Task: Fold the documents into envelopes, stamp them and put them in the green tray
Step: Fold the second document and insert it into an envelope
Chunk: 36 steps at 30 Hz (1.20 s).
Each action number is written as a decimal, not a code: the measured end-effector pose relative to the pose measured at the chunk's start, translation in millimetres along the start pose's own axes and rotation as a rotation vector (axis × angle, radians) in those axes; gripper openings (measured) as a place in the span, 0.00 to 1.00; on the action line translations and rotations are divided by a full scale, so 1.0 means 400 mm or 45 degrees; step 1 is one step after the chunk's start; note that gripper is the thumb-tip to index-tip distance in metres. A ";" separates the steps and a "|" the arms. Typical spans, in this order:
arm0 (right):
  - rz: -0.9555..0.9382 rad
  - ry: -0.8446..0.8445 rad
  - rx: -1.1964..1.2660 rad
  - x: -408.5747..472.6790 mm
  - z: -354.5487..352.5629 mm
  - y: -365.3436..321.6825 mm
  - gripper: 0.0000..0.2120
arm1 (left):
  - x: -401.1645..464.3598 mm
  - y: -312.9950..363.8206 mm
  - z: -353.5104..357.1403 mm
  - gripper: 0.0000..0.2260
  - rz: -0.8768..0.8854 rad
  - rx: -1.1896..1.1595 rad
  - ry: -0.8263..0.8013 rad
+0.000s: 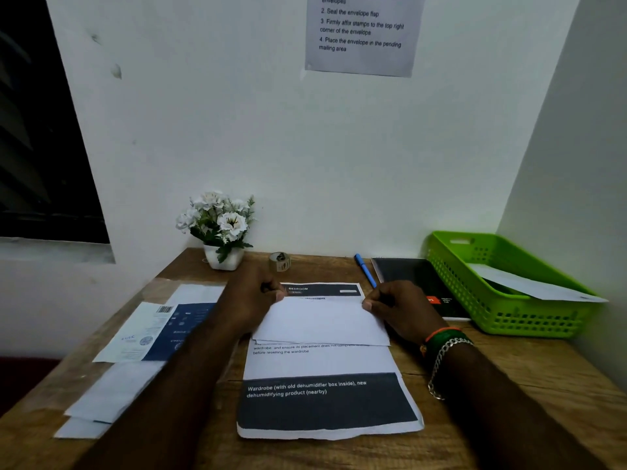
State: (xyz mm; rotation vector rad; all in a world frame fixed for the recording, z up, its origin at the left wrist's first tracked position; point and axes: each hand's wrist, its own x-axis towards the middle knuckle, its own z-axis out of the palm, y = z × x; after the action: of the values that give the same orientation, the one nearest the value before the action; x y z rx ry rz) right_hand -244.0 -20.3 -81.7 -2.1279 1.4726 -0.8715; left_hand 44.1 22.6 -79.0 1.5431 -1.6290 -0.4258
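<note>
White folded sheet: a plain white paper sheet (320,322) lies across the middle of the printed document, held at its two far corners.
Printed document: a white page with dark bands and white lettering (325,395) lies flat on the wooden desk (509,385), straight ahead of the person.
Left hand: the left hand (252,296) pinches the far left corner of the white sheet, fingers curled on it.
Right hand: the right hand (398,307) pinches the far right corner the same way; bracelets sit on that wrist.
Green tray: a bright green perforated plastic tray (475,290) stands at the desk's right edge, with a white envelope (529,283) lying tilted inside it.
Envelope stack: white and blue printed envelopes (142,337) lie to the left of the document.
Far edge: a roll of stamps or tape (280,261), a blue pen (365,270), a black notebook (417,279), and white flowers in a white pot (220,228).
Wall: a printed instruction sheet (363,32).
</note>
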 end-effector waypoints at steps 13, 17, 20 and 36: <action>-0.133 0.038 -0.397 -0.056 -0.009 -0.034 0.04 | -0.049 -0.010 0.014 0.11 -0.016 0.087 0.012; -0.154 0.120 -0.347 -0.097 -0.029 -0.077 0.05 | -0.133 0.026 -0.089 0.04 0.208 -0.019 0.211; -0.319 0.260 -0.170 -0.135 -0.028 -0.136 0.06 | -0.229 -0.030 -0.221 0.01 0.173 0.099 0.172; -0.717 -0.511 -0.081 -0.261 0.330 -0.538 0.08 | -0.491 -0.214 -0.410 0.15 -0.098 0.100 0.025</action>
State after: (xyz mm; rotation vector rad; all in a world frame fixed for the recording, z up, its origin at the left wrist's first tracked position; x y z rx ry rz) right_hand -32.6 151.9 -66.4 -2.6224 0.7194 -0.5171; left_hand 203.1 238.4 -109.0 1.6673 -1.5919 -0.3904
